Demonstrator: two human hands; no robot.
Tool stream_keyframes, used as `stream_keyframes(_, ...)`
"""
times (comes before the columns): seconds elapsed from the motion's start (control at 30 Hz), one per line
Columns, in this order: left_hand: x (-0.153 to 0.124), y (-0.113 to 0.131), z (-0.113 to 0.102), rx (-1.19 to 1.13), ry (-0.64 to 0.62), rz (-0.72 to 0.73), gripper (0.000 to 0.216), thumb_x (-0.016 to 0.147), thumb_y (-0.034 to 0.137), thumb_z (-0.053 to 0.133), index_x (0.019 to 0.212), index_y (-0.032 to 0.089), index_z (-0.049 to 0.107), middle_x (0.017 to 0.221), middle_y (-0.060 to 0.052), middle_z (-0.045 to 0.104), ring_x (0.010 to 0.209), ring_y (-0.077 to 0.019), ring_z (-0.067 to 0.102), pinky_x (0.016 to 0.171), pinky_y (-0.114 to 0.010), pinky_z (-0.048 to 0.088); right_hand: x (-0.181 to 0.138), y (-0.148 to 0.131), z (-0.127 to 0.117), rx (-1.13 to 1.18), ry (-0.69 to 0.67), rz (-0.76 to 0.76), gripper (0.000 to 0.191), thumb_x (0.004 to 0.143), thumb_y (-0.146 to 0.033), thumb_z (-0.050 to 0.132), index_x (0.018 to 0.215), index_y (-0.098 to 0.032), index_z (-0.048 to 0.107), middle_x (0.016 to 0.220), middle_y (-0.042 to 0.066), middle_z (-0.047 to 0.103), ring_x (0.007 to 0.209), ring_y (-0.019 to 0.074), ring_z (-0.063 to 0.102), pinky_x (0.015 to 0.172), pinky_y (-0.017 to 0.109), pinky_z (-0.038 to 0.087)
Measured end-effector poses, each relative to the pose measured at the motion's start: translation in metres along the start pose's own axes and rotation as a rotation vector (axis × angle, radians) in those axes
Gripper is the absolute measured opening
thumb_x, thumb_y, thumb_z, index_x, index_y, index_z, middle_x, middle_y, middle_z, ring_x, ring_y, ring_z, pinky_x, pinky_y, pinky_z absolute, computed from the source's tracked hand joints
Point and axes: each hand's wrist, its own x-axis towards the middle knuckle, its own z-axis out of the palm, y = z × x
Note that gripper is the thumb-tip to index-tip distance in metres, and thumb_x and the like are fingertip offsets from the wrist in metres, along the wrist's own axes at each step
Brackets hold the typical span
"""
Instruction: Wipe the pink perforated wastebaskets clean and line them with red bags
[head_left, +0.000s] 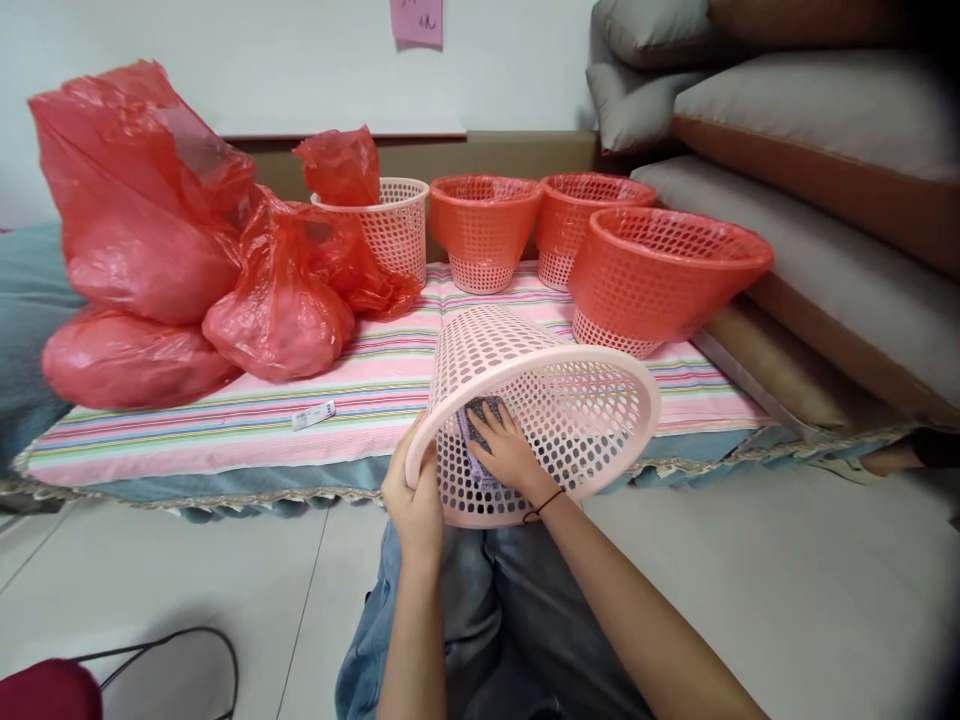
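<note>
Pink basket (577, 400) tilts mouth-first toward us, centre frame; our left hand (414, 510) grips its rim; our right hand (510, 455) holds a cloth (480, 412) inside.

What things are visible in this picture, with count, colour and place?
pink basket: one, pale pink, tilted, front centre
grey pad: one, grey-purple, inside pink basket
orange baskets: three, orange-red, on striped cloth, right
pale basket: one, whitish, back, red bag inside
red bags: several, red, left
white label: one, white, on cloth
pink note: one, pink, wall
cushions: several, grey, right
cable: one, black, floor left
left hand: grips pink basket's rim
right hand: holds grey pad
</note>
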Motion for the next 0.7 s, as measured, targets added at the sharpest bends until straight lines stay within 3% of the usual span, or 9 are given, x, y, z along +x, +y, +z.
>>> stream_keyframes(0.13, -0.002, 0.002, -0.004, -0.024, 0.021, -0.018, 0.033, 0.082, 0.030, 0.071, 0.112, 0.018, 0.077, 0.114, -0.010, 0.077, 0.113, -0.0299, 0.070, 0.105, -0.045, 0.052, -0.030, 0.002, 0.006, 0.048, 0.048, -0.104, 0.073, 0.093, -0.047, 0.062, 0.156, -0.019, 0.041, 0.164, 0.017, 0.032, 0.155, 0.0389, 0.020, 0.124, 0.060, 0.020)
stream_keyframes(0.23, -0.003, 0.006, -0.005, -0.025, 0.023, -0.026, 0.031, 0.082, 0.031, 0.070, 0.110, 0.017, 0.077, 0.111, -0.010, 0.078, 0.112, -0.0293, 0.070, 0.104, -0.044, 0.052, -0.047, 0.010, 0.008, 0.123, 0.064, -0.173, 0.069, 0.086, -0.030, 0.067, 0.152, -0.018, 0.048, 0.162, 0.016, 0.037, 0.154, 0.0368, 0.023, 0.123, 0.060, 0.025)
stream_keyframes(0.33, -0.006, 0.010, -0.003, -0.020, 0.005, -0.030, 0.031, 0.082, 0.032, 0.070, 0.109, 0.018, 0.077, 0.113, -0.010, 0.077, 0.112, -0.0288, 0.070, 0.104, -0.044, 0.052, -0.054, 0.018, 0.006, 0.182, 0.066, -0.222, 0.078, 0.074, -0.009, 0.065, 0.150, -0.017, 0.050, 0.161, 0.017, 0.040, 0.153, 0.0348, 0.027, 0.123, 0.059, 0.028)
stream_keyframes(0.43, -0.008, 0.013, -0.001, -0.022, -0.015, -0.030, 0.033, 0.082, 0.032, 0.069, 0.111, 0.018, 0.076, 0.116, -0.009, 0.076, 0.114, -0.0286, 0.069, 0.106, -0.043, 0.051, -0.053, 0.020, 0.003, 0.201, 0.111, -0.232, 0.081, 0.067, -0.004, 0.063, 0.146, -0.019, 0.053, 0.158, 0.017, 0.044, 0.151, 0.0333, 0.032, 0.122, 0.058, 0.030)
stream_keyframes(0.6, -0.009, 0.014, -0.002, -0.028, -0.021, -0.030, 0.033, 0.082, 0.032, 0.070, 0.111, 0.018, 0.076, 0.117, -0.010, 0.076, 0.116, -0.0292, 0.068, 0.108, -0.045, 0.049, -0.049, 0.017, -0.003, 0.287, 0.203, -0.193, 0.054, 0.081, -0.011, 0.057, 0.134, -0.017, 0.065, 0.142, 0.014, 0.061, 0.139, 0.0292, 0.051, 0.119, 0.052, 0.038)
stream_keyframes(0.7, -0.009, 0.015, -0.003, -0.034, -0.012, -0.025, 0.034, 0.082, 0.033, 0.070, 0.112, 0.017, 0.076, 0.116, -0.011, 0.076, 0.115, -0.0295, 0.069, 0.106, -0.045, 0.050, -0.049, 0.020, -0.008, 0.360, 0.201, -0.163, 0.048, 0.086, -0.014, 0.055, 0.132, -0.018, 0.067, 0.138, 0.012, 0.065, 0.136, 0.0279, 0.055, 0.118, 0.052, 0.040)
